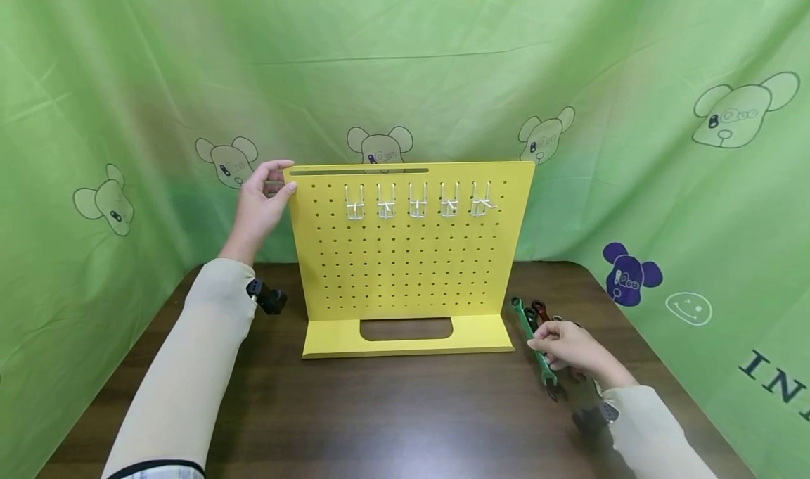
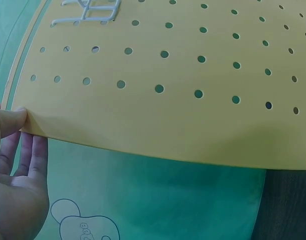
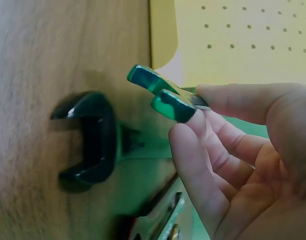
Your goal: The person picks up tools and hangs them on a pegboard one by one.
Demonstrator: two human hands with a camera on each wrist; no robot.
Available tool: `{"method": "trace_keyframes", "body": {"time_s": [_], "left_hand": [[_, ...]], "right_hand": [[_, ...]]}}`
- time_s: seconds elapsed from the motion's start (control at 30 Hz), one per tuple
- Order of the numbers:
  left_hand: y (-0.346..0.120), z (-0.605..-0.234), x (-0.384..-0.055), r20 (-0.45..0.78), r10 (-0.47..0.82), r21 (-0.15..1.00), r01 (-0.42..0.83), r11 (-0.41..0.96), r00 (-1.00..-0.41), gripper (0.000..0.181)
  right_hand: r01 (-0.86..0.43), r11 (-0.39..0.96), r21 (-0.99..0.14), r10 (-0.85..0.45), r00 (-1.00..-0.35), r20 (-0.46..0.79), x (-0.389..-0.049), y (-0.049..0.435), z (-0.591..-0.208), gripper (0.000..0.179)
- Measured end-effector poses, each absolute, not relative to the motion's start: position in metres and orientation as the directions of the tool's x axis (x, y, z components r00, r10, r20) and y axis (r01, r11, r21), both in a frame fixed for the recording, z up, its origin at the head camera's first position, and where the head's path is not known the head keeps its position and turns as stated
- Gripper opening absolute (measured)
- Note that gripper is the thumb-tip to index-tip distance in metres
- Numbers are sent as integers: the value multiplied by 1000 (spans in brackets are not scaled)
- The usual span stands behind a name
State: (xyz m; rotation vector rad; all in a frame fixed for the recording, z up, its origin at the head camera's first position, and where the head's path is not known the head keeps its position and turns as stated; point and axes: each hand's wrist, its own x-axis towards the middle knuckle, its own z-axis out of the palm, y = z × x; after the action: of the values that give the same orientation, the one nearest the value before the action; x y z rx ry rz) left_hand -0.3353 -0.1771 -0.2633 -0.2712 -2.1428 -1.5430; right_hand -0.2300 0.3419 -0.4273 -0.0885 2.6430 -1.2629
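Observation:
My left hand (image 1: 261, 201) grips the upper left corner of a yellow pegboard (image 1: 515, 205), thumb on the front face and fingers behind. The pegboard stands upright on its base. Several white wire hooks (image 1: 355, 213) hang in a row near its top. At the right, my right hand (image 1: 572, 345) pinches a green combination wrench (image 1: 526, 326) between thumb and fingers. The right wrist view shows that wrench's open end (image 3: 170, 97) above the table, beside the dark open end of another wrench (image 3: 107, 142). A red wrench (image 1: 540, 310) lies behind, partly hidden by the hand.
The brown wooden table (image 1: 380, 416) has rounded far corners. A green curtain (image 1: 443, 64) printed with bear heads hangs behind and at both sides. The pegboard's base has a wide cutout (image 1: 406, 330). More wrenches (image 3: 170, 220) lie under the right hand, blurred.

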Motion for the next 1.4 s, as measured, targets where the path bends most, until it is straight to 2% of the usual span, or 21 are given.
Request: {"method": "trace_keyframes", "body": {"time_s": [0.43,1.1,1.4], "left_hand": [[-178,-263,-335,469,-118,845,406,348,-876,36],[-177,-264,-335,480,-113,841,420,341,-870,35],[-177,-264,-336,482,-109,839,422,344,-870,35]], "right_hand": [[-88,561,-823,-247,-967,-65,-228,322,-403,21],[-231,476,-848,-376,-926,41,-250,243,-381,21],[-329,392,-859,-465,-877,123,-259,201,-368,18]]}}
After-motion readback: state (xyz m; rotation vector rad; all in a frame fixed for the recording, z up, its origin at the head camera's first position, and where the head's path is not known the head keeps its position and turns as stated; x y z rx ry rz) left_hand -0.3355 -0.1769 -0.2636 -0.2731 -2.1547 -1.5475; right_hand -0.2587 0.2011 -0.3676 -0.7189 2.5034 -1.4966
